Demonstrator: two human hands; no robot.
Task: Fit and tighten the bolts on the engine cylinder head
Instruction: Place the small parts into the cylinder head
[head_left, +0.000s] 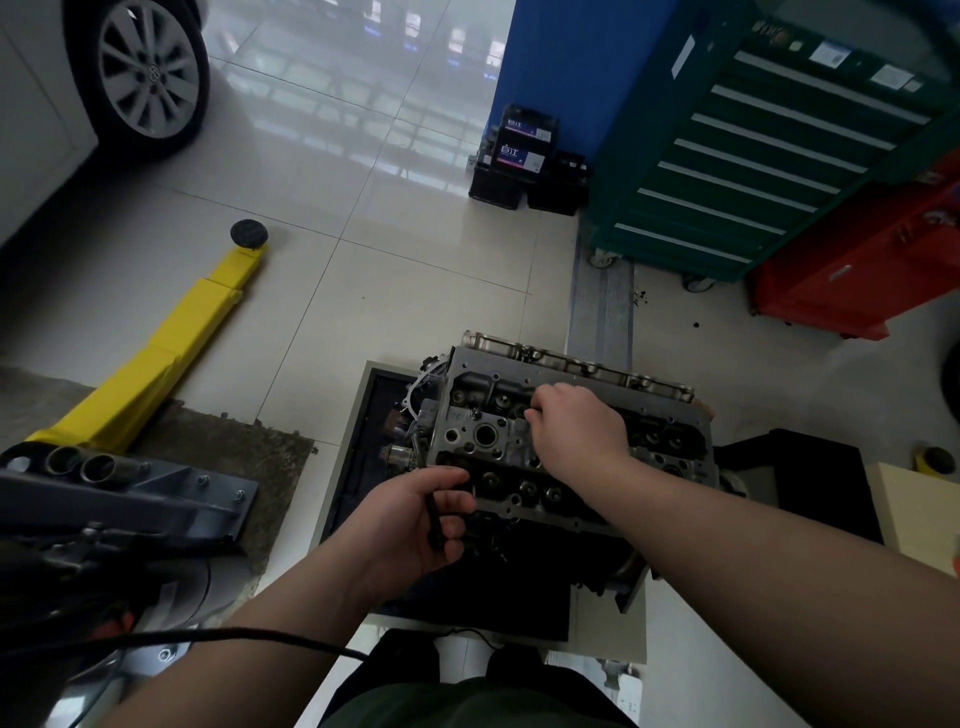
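Bolts (435, 521), stiff, weighty steel and likely oily, are sitting clenched by their shanks in the left hand (415, 519) while the right hand (574, 426), fingers curled, is seemingly pinching one into the cylinder head (498, 457) beneath it.

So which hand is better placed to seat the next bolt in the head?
Probably the right hand: it is already over the head, fingers curled at a hole. The left hand sits at the near edge, gripping spare bolts.

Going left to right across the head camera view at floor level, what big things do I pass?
Car wheel → yellow lift arm → engine cylinder head → green tool cabinet → red tool chest.
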